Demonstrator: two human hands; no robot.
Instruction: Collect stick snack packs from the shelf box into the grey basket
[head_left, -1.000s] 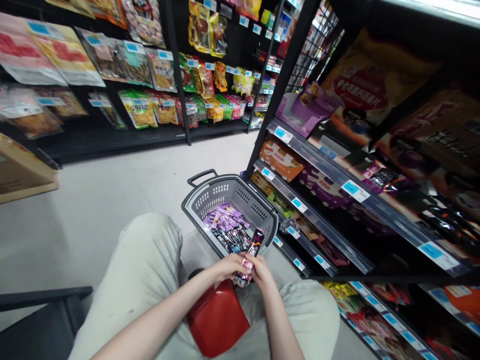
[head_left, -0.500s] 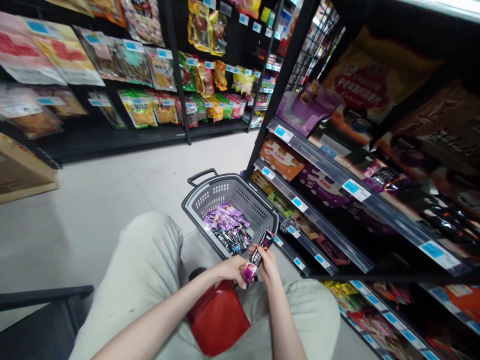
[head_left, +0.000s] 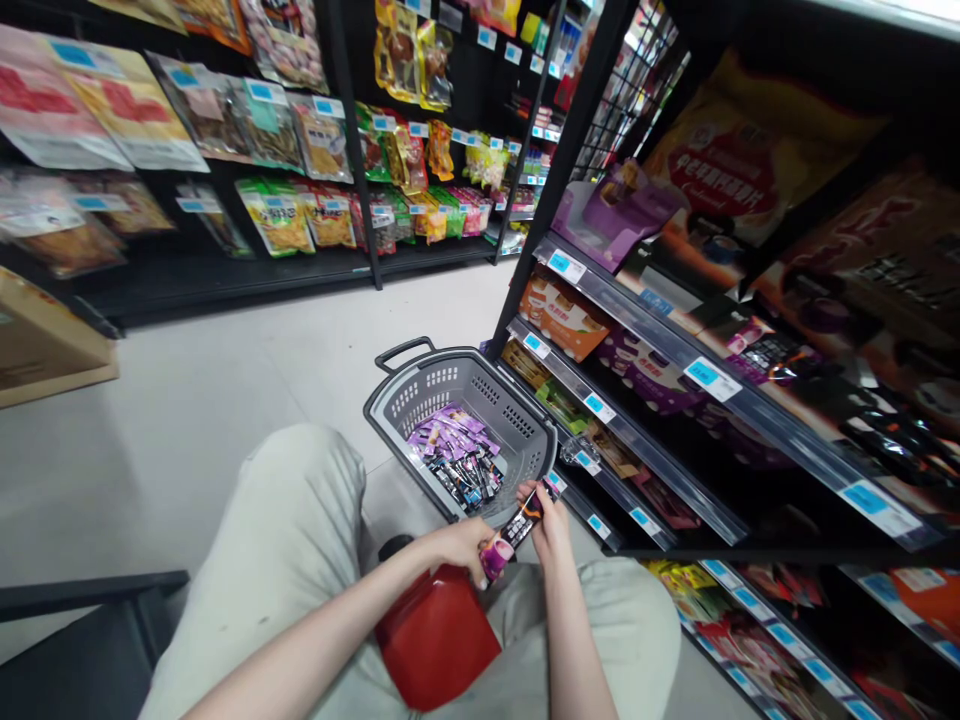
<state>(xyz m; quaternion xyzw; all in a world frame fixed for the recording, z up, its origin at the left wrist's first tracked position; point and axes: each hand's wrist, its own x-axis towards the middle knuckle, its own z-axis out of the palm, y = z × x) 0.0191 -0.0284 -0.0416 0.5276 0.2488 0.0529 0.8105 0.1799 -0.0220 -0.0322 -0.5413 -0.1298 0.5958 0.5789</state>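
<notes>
Between my two hands is a dark purple and black stick sachet (head_left: 513,530), slanting up to the right. My left hand (head_left: 466,545) grips its lower end, which shows a pink cup print. Around the upper end, the fingers of my right hand (head_left: 549,515) are closed. Just beyond the hands, a grey shopping basket (head_left: 517,385) rests on the floor. Inside it lie lilac sachets (head_left: 454,432) and a pile of black stick sachets (head_left: 469,480). A red object (head_left: 439,640) sits between my legs, below my left wrist.
Shelves (head_left: 637,310) with price tags and boxed packets rise close on the right. Hanging snack bags (head_left: 277,215) line the far shelving. A cardboard box (head_left: 52,340) stands at the left, above a black frame (head_left: 90,640). Grey floor (head_left: 225,380) lies between.
My right hand has moved slightly right and down along with the sachet's upper end. More of the sachet's printed front shows between my hands. The basket has not moved.
</notes>
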